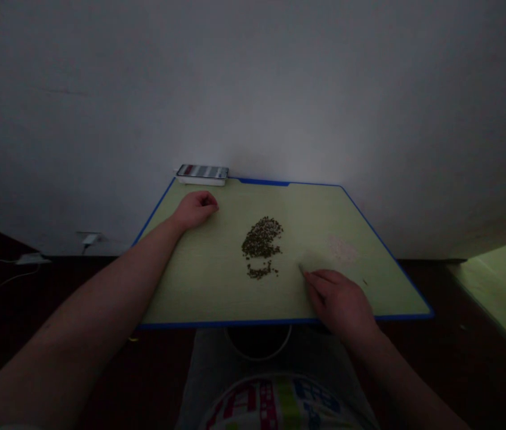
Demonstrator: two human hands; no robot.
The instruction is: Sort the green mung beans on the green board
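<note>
Right hand low right of centre, grip pinching a slim tool, dark seeds mid-frame, left hand loosely curled

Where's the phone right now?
In the head view, the phone lies at the table's far left corner, on a white box by the wall, beyond the left hand.
</note>
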